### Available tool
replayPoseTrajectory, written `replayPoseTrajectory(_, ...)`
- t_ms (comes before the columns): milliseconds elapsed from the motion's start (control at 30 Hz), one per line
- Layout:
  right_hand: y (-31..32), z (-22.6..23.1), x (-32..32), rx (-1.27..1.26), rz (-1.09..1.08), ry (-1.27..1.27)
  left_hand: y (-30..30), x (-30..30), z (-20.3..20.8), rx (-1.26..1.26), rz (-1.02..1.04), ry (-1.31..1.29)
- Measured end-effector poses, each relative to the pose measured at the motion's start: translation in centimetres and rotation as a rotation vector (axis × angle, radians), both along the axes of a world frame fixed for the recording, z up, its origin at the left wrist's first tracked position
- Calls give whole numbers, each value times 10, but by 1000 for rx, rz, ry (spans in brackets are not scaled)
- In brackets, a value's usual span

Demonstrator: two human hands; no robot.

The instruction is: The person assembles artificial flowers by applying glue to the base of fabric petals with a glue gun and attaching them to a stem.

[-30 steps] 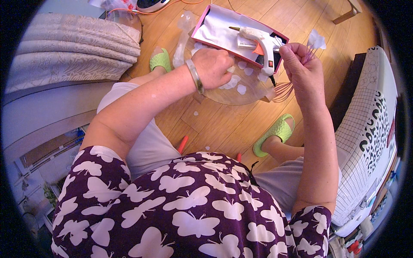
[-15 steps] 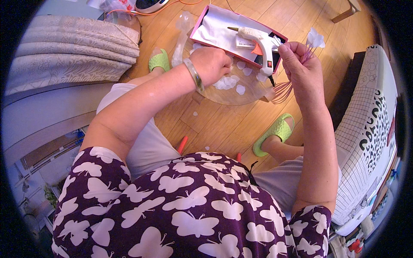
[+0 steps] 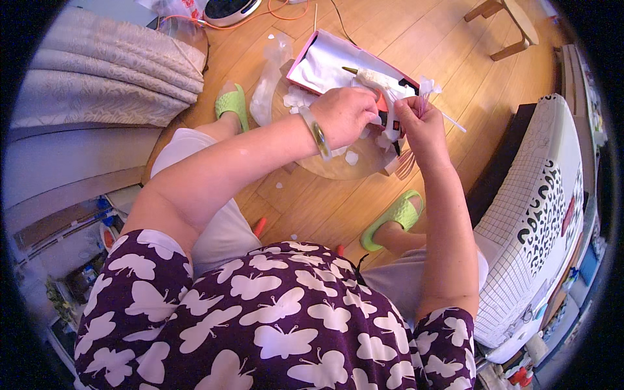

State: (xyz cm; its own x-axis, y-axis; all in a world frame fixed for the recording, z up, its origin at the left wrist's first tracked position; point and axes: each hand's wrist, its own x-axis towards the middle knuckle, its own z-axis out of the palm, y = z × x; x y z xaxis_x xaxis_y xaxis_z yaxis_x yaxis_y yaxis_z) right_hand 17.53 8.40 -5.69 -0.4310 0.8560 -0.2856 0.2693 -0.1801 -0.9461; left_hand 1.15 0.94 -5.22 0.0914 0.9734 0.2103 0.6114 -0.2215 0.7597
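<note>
We view the scene through one head-worn fisheye, facing steeply down over the shirt (image 3: 279, 341) at lower centre. We see the left hand (image 3: 344, 117) and right hand (image 3: 424, 130) near, above frame centre, and the wooden floor (image 3: 416, 39) farther off toward the upper edge.

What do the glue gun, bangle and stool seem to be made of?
Glue gun: likely plastic, from its white, moulded-looking body; the nozzle looks brassy, probably metal.
Bangle: possibly jade, glass or resin; smooth and glossy, with bright highlights.
Stool: probably wood, from its light-brown tone; grain too small to tell.
</note>
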Motion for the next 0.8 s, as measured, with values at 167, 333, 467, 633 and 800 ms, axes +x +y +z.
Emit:
replayPoseTrajectory(167,1,0,-1,-21,1,-34,-9,11,6,-138,42,-178)
replayPoseTrajectory(333,-3,4,-5,25,8,-67,-22,22,-5,-288,58,-444)
replayPoseTrajectory(467,-5,2,-5,50,-25,-81,-29,37,-7,-213,33,-553)
replayPoseTrajectory(633,-5,-1,-3,91,-32,-102,-29,39,-10,-253,0,-631)
replayPoseTrajectory(800,-7,1,-5,81,-36,-95,-30,42,-11,-259,-1,-691)
